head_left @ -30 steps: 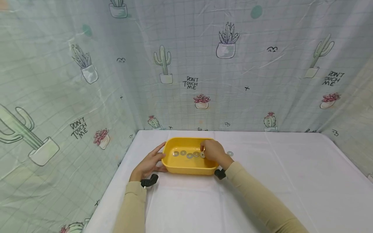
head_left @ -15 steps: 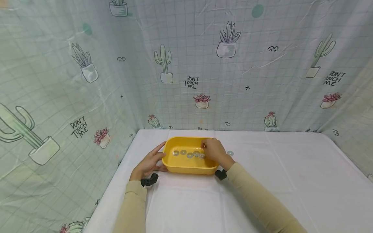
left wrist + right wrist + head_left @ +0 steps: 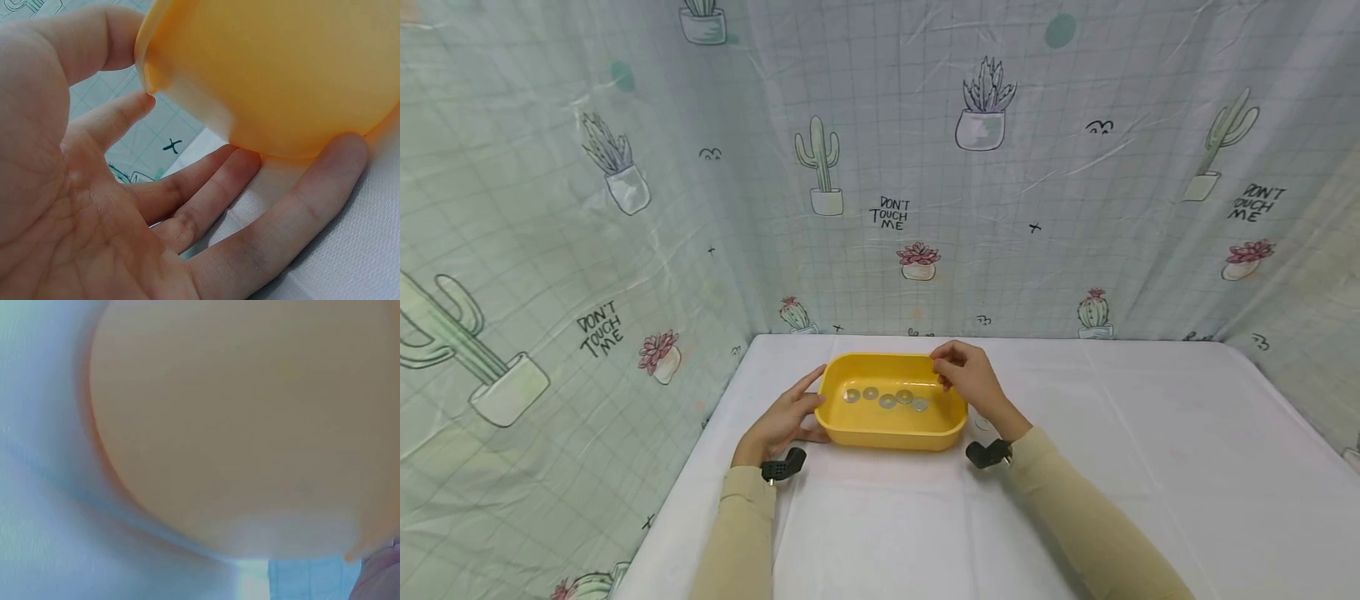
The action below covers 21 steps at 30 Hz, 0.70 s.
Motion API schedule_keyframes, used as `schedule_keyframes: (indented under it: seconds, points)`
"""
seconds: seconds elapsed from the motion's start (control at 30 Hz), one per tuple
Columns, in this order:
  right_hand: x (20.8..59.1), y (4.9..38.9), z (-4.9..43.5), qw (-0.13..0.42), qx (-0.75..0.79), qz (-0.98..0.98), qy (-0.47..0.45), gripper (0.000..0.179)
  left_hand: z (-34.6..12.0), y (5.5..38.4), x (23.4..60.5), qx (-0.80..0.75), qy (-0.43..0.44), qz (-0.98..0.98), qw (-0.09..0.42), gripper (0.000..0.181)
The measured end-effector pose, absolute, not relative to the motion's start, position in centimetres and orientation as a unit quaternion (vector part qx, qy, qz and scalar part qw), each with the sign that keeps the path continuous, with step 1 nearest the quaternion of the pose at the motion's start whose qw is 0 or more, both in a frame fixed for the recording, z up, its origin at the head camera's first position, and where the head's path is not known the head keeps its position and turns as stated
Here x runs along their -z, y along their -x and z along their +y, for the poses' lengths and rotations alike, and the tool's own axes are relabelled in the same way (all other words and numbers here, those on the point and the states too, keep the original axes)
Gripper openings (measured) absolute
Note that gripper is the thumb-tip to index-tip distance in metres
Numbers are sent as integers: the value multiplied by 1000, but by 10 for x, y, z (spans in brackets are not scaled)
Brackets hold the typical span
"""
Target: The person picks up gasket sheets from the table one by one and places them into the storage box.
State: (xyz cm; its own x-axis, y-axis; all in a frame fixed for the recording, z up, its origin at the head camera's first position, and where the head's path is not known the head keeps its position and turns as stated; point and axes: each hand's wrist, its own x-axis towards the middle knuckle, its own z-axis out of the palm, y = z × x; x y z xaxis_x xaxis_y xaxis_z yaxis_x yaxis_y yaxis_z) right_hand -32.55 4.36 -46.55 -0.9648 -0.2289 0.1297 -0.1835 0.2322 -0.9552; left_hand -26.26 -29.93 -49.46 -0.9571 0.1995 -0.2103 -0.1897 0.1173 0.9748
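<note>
A yellow plastic tray (image 3: 880, 440) stands on the white tabletop. Several flat grey washers (image 3: 887, 401) lie spread across its floor. At the tray's left end, my left hand (image 3: 782, 421) holds it, fingers and thumb spread along the rim and outer wall. In the left wrist view, the fingertips (image 3: 344, 153) touch the yellow side. My right hand (image 3: 976, 383) is over the back right corner, fingers bent downward, with nothing visible between them. The tray's wall (image 3: 237, 425) fills most of the right wrist view, leaving the right fingertips unseen there.
A faint ring shape (image 3: 981, 423) shows on the cloth just right of the tray, partly near the right wrist. Behind the white table (image 3: 1120, 433) hangs a curtain (image 3: 865, 275) printed with cacti, and it also runs along the left side.
My right hand has risen from the washers in the tray and moved right, to the back right corner. The washer it was over lies uncovered in the tray. My left hand stays put.
</note>
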Motion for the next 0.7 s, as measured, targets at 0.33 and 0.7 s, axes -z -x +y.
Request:
schedule_keyframes:
  seconds: [0.33, 0.7]
  points:
    - [469, 325, 89, 5, 620, 783, 58, 20, -301, 262, 494, -662, -3, 734, 149, 62]
    - [481, 325, 146, 104, 505, 855, 52, 34, -299, 262, 494, -664, -2, 733, 148, 62]
